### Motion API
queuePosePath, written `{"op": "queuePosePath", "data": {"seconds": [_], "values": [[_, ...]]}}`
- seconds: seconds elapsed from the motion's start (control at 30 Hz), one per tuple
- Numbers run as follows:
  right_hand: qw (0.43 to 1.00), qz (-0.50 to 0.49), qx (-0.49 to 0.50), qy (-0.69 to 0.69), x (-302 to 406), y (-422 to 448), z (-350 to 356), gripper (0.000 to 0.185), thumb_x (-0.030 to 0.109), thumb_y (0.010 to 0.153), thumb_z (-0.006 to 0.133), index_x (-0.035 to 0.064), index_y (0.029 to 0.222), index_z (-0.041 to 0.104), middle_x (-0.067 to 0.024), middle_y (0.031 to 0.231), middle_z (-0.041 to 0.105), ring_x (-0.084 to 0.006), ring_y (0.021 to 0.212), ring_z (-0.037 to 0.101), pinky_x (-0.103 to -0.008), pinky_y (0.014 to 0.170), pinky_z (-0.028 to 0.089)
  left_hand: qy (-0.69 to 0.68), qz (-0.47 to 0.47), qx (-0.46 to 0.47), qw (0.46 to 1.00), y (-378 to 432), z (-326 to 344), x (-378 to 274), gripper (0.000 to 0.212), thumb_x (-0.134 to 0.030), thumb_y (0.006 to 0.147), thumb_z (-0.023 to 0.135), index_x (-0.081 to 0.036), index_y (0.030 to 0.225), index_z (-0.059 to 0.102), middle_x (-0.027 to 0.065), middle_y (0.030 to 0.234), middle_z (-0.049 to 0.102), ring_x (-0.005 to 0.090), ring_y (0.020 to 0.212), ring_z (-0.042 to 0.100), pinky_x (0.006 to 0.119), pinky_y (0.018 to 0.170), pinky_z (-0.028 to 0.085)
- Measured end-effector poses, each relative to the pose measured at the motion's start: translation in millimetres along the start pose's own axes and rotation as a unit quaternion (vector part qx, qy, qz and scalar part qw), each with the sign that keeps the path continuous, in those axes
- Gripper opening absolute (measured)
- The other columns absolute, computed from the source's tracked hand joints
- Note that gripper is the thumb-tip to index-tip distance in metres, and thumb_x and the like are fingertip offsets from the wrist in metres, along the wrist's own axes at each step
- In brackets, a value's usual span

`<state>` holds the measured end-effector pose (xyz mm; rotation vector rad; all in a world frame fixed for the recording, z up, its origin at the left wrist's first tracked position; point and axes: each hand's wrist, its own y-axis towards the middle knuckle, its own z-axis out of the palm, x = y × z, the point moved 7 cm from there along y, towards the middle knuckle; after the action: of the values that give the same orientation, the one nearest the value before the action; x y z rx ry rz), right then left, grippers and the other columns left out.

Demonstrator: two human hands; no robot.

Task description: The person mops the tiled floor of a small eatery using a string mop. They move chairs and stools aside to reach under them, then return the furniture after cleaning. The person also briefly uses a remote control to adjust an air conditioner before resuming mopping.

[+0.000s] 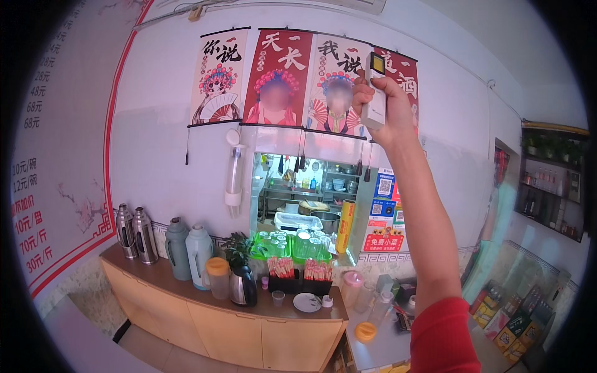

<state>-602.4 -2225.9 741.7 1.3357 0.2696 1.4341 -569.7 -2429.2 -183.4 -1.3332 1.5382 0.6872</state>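
Note:
My right hand point(389, 105) is raised high at the end of an outstretched arm with a red sleeve. Its fingers wrap around a white remote control point(375, 100), which stands nearly upright with its yellowish display at the top. Behind the hand hang several red and pale scroll posters point(284, 100) with painted opera figures, and the hand covers part of the rightmost ones. Above them, at the picture's top edge, shows the underside of a white air conditioner point(359, 4). My left hand is out of view.
Below, a wooden cabinet point(224, 326) carries steel and plastic vacuum flasks point(199, 256), a kettle point(242, 284), boxes of wrapped chopsticks point(318, 277) and a plate point(307, 302). A serving hatch point(308, 163) holds green crates of glasses point(310, 249). Boxes point(510, 328) are stacked at the right.

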Motion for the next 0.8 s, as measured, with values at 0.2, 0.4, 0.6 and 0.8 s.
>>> {"op": "queuePosePath", "data": {"seconds": [0.2, 0.4, 0.6, 0.8], "values": [[1.000, -0.010, 0.000, -0.021, 2, -4, 0, 0.013, 0.004, 0.082, 0.045, -0.0026, 0.093, 0.045, -0.0088, 0.077, 0.043, -0.0155, 0.064, 0.045, -0.0270, 0.053, 0.044, -0.371, -0.198, 0.013, 0.907, -15, 6, -11, 0.026, -0.026, 0.063, 0.068, -0.013, 0.083, 0.056, 0.0012, 0.078, 0.065, 0.0151, 0.084, 0.063, 0.043, 0.083, 0.036], [0.999, -0.020, 0.005, -0.039, -6, -6, 14, 0.013, 0.007, 0.082, 0.048, -0.0014, 0.092, 0.047, -0.0064, 0.076, 0.042, -0.0127, 0.063, 0.042, -0.0248, 0.053, 0.041, 0.096, 0.259, -0.079, 0.958, -11, -8, -29, 0.026, -0.023, 0.064, 0.069, -0.010, 0.082, 0.056, 0.0051, 0.076, 0.064, 0.0182, 0.070, 0.061, 0.036, 0.062, 0.042], [0.997, -0.039, -0.015, -0.066, -6, -9, 5, 0.028, 0.007, 0.082, 0.046, -0.0065, 0.107, 0.043, -0.0077, 0.082, 0.043, -0.0117, 0.065, 0.042, -0.0238, 0.054, 0.040, -0.343, -0.123, -0.045, 0.930, -36, -15, -46, 0.017, -0.022, 0.075, 0.060, -0.007, 0.083, 0.057, 0.0124, 0.071, 0.062, 0.0198, 0.051, 0.060, 0.032, 0.042, 0.047], [0.998, -0.033, -0.019, -0.050, -10, -8, 3, 0.027, 0.005, 0.082, 0.045, -0.0064, 0.106, 0.043, -0.0086, 0.082, 0.044, -0.0124, 0.065, 0.042, -0.0239, 0.054, 0.040, -0.313, -0.139, -0.035, 0.939, -40, -18, -49, 0.018, -0.018, 0.081, 0.052, -0.003, 0.090, 0.057, 0.0177, 0.069, 0.059, 0.0237, 0.047, 0.059, 0.034, 0.041, 0.048]]}}
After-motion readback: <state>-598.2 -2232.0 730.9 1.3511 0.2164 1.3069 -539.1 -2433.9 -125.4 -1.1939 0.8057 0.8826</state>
